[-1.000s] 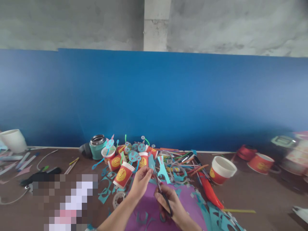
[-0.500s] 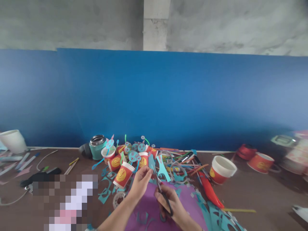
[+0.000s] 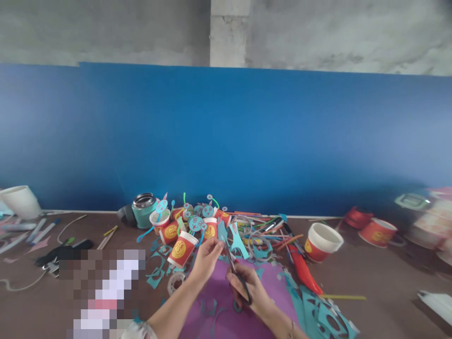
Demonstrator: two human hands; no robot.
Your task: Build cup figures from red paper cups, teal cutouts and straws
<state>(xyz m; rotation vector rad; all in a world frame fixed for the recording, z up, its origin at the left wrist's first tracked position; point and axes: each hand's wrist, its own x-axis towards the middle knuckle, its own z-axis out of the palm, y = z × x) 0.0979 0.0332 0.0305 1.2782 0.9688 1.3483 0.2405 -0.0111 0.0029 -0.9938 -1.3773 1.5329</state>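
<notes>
My right hand grips a pair of scissors by their dark handles, blades pointing up and away. Close to the blade tips, my left hand is closed in a pinch; whatever is between its fingertips is too small to make out. Just beyond those fingers lie light-blue paper pieces, one of them long and ear-shaped. Both hands are above a purple sheet strewn with blue scraps. Left of my left hand stands a tilted red-and-white paper cup, and a tape roll lies near my forearm.
Behind are several paper cups with blue rabbit faces, a teal thermos and a heap of pens and pipe cleaners. To the right are stacked cups, a red packet and cut-out blue sheets. A blue partition stands behind.
The view has tipped slightly, so the table's things sit a little higher. Both hands keep nearly the same pose, with the scissors still in my right hand.
</notes>
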